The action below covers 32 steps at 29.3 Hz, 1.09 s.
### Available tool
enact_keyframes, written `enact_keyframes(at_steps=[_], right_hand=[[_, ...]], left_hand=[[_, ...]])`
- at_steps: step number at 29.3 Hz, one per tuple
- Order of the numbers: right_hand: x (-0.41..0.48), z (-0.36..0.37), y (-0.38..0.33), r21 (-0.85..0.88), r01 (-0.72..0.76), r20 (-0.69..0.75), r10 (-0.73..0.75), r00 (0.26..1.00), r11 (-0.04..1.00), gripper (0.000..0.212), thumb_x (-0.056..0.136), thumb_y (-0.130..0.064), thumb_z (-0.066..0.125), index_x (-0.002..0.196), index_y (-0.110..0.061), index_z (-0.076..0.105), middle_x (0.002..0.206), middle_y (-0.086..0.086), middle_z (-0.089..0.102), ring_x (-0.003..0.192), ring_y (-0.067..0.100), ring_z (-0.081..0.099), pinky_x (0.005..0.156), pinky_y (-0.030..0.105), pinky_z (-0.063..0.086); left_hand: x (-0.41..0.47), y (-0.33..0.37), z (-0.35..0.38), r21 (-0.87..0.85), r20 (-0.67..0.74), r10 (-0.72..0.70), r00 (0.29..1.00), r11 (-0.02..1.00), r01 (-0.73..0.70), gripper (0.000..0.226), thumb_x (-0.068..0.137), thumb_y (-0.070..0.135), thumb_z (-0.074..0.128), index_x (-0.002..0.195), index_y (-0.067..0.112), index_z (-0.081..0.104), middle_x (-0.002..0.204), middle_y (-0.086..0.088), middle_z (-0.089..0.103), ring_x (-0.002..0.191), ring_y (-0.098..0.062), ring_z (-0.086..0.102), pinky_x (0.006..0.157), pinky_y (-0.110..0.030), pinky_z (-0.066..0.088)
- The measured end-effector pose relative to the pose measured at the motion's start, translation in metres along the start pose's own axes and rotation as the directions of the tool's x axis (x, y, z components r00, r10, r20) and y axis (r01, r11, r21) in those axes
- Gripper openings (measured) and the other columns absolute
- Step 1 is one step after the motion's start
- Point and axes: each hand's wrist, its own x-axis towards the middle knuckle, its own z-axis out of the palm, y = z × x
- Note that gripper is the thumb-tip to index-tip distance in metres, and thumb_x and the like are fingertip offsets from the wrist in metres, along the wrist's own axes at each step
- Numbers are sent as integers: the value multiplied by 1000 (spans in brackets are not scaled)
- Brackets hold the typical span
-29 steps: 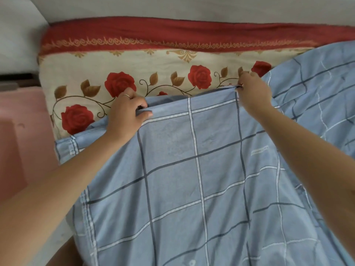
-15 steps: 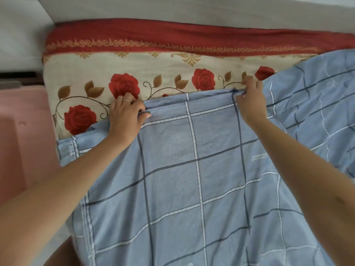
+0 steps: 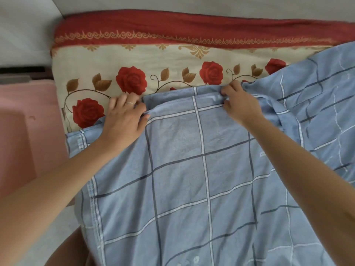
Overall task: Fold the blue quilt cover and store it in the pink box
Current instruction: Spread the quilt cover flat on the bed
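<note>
Left hand [image 3: 124,117] and right hand [image 3: 240,104] pinch the blue quilt cover [image 3: 192,169] at twelve o'clock; each grip seems shallow, so layers may slip askew.

Home bedroom, bed with rose-patterned sheet [image 3: 153,58] along far wall, blue checked quilt cover [image 3: 192,179] spread near, pink box [image 3: 23,120] at left

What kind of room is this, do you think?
Probably a bedroom: a rose-patterned bedspread lies up against a pale wall, and a blue quilt cover is spread over part of it.
</note>
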Motion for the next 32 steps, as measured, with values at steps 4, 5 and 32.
enact_keyframes(at_steps=[4, 5, 32], right_hand=[[4, 3, -7, 181, -48, -11, 51, 999, 982, 30, 91, -11, 53, 120, -6, 47, 127, 14, 43, 88, 37, 58, 66, 38, 43], [5, 2, -8, 201, -60, -7, 63, 998, 978, 31, 92, -14, 54, 121, -6, 46, 127, 15, 43, 89, 37, 58, 68, 36, 41], [40, 5, -22, 257, -365, 129, 343, 931, 895, 27, 103, -25, 30, 116, -7, 47, 104, 20, 60, 96, 35, 57, 71, 36, 38]], left_hand=[[3, -5, -5, -145, 90, 51, 995, 989, -38, 26, 93, 23, 41, 83, 4, 56, 71, -13, 55, 62, -32, 54, 54, -36, 36], [5, -7, -4, -153, 111, 25, 994, 988, -8, 27, 93, 23, 40, 85, 3, 57, 70, -13, 56, 56, -32, 54, 49, -33, 35], [46, -23, 6, -382, 269, -201, 942, 875, 296, 19, 96, 25, 52, 95, 7, 59, 86, -4, 48, 76, -28, 53, 60, -32, 31]])
